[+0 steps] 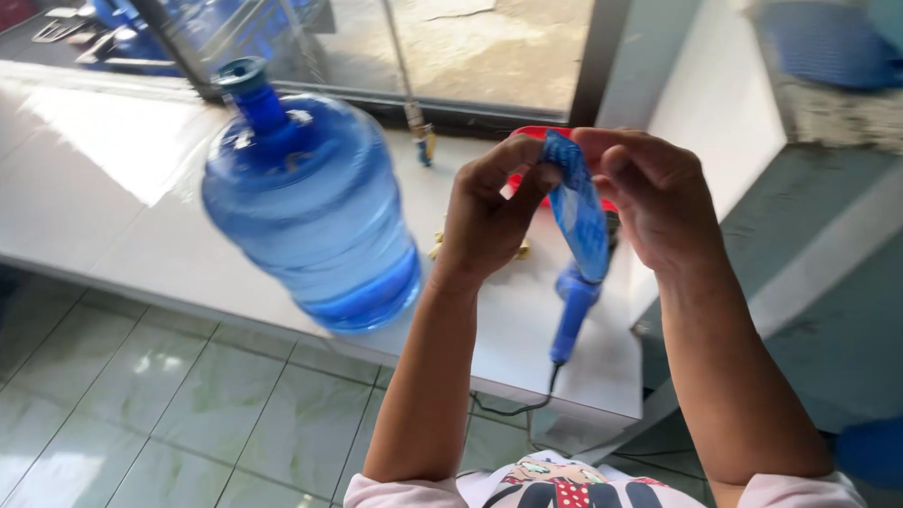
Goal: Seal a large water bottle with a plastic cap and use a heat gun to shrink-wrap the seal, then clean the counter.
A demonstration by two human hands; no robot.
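Note:
Both hands are raised in the middle of the view, pinching a narrow blue patterned plastic strip [578,217] that hangs down between them. My left hand [485,218] grips its upper left edge with thumb and fingers. Close against it, my right hand [655,202] holds the strip's top right edge. A big blue water jug [310,199] stands to the left on a raised white tiled step [120,225], a hand's width from my left hand.
Below the strip a blue-handled tool [574,315] with a black cord lies on the step. Something red [537,134] shows behind my hands. Glass doors with dark frames [594,49] run along the back. Green tiled floor [177,414] lies lower left; a white wall ledge [708,145] is right.

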